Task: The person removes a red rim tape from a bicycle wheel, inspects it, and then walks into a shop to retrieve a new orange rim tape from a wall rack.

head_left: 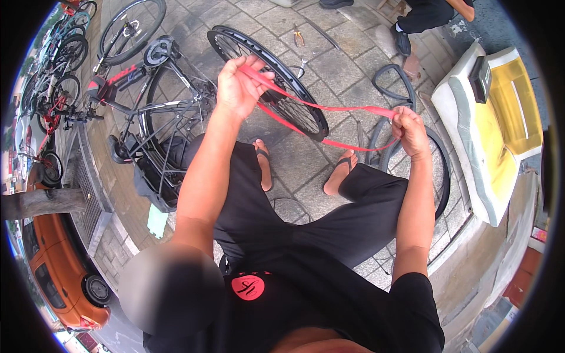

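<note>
My left hand (240,87) grips one end of a loop of flat red rim tape (334,107), its palm partly turned up and just beside a spoked wheel with a bare black rim (308,107). My right hand (410,132), farther right, pinches the loop's other end, holding it stretched sideways over the wheel. Beyond the wheel, pliers (299,37) and a small metal tool (302,67) lie on the paving. Black inner tubes (393,82) and a loose tire (440,176) lie right of the wheel, near my right hand.
A bicycle (162,120) lies at my left, with several more (65,94) behind it. A tree trunk (44,204) and orange car (59,273) are at far left. A white-and-yellow seat (453,135) stands at right. Another person (424,20) is at upper right.
</note>
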### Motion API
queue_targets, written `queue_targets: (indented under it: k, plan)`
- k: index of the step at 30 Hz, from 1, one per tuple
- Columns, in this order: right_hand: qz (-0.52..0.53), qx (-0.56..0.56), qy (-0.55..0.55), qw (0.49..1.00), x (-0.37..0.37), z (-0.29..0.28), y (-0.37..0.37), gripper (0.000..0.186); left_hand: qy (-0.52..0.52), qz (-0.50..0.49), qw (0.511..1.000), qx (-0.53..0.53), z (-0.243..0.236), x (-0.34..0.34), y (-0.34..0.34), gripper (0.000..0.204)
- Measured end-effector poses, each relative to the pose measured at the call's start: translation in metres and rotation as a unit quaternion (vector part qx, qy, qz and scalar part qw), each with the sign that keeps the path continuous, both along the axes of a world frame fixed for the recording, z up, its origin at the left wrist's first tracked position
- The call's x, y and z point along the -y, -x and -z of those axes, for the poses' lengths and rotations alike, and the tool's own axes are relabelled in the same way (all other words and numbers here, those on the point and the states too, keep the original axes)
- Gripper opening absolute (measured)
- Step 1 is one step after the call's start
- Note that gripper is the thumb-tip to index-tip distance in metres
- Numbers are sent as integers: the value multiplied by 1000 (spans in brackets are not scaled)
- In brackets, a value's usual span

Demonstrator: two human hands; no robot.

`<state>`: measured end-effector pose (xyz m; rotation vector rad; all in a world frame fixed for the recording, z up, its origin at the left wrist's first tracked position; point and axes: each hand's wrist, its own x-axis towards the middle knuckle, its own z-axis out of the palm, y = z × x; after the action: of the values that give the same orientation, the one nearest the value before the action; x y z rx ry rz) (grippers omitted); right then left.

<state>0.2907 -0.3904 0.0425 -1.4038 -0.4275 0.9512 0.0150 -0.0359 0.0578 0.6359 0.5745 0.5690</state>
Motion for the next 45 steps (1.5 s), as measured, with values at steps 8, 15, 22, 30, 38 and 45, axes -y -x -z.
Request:
queue_targets:
  k: [8,15,22,30,38,45]
  plan:
    - [10,2,15,1000,-4,-4,4,8,-13,-1,1000,-10,2,-1,0,70]
    - [-2,6,11,1000,-5,-3,1,10,0,5,1000,8,-1,-1,0,42]
    - [-5,16,7,1000,-5,-7,3,11,-6,4,1000,1,-1,0,0,41]
    - [-7,11,10,1000,-3,-9,4,10,-3,-4,1000,-11,-5,2,-1,41]
    - [-17,19,8,1000,-1,-7,1,10,1,13,1000,10,7,-7,0,49]
    - [-16,22,9,1000,-2,-8,3,11,-17,10,1000,3,6,-4,-1,41]
